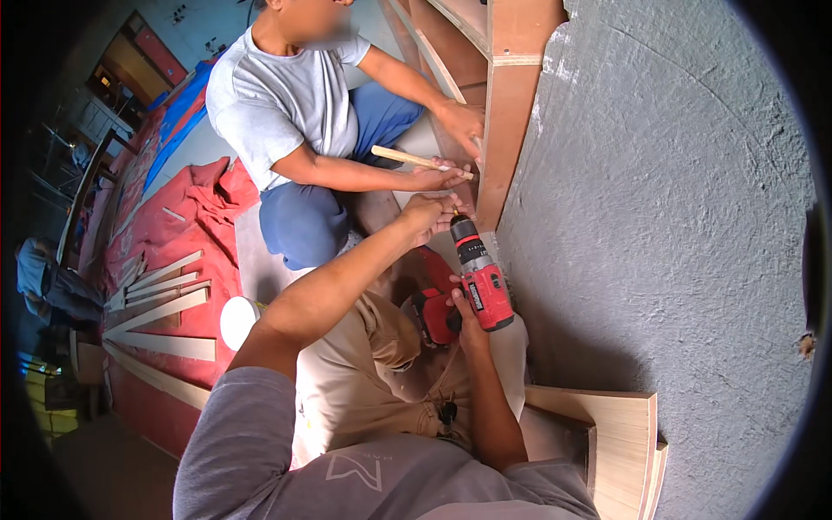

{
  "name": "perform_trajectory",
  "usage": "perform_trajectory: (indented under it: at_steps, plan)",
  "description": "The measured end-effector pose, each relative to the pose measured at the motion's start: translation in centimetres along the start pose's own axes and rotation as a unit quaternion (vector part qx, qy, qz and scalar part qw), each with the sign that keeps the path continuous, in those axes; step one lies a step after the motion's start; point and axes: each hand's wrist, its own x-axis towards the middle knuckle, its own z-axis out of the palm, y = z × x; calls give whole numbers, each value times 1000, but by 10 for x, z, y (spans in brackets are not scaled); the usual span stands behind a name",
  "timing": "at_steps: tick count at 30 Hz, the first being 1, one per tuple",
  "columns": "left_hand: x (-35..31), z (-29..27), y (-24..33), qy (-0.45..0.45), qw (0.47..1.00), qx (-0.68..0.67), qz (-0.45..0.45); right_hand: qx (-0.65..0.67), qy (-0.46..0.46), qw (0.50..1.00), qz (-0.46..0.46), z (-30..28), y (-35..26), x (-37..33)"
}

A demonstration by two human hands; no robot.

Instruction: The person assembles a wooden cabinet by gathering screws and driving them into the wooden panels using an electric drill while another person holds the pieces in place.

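Observation:
My right hand (469, 322) is wrapped round the grip of a red and black cordless drill (488, 297), which points away from me toward the foot of a wooden cabinet frame (511, 130). At the drill's black chuck (464, 230) a small yellowish bit (456, 211) shows. My left hand (426, 217) is closed in a pinch right at the bit's tip; whatever small piece sits between those fingers is hidden. Below the drill body, a red and black block (431, 317) like a battery pack lies by my knee, partly covered.
A co-worker sits opposite, one hand on the cabinet, the other holding a wooden stick (407, 158). The rough grey wall (667, 173) rises close on the right. Wooden boards (620, 433) stand near my right elbow. Wood strips (165, 347) lie on red sheeting, beside a white round container (240, 322).

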Motion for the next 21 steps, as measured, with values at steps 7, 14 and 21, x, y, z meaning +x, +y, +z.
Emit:
perform_trajectory:
  at_steps: [7,14,21]
  plan:
    - [9,-10,-16,-9,1000,-11,-8,-26,8,999,17,-2,7,0]
    - [15,-11,-17,-4,1000,13,-11,-67,-3,998,-12,-3,8,4]
    - [17,7,-18,4,999,29,-34,-62,32,997,-22,-7,7,4]
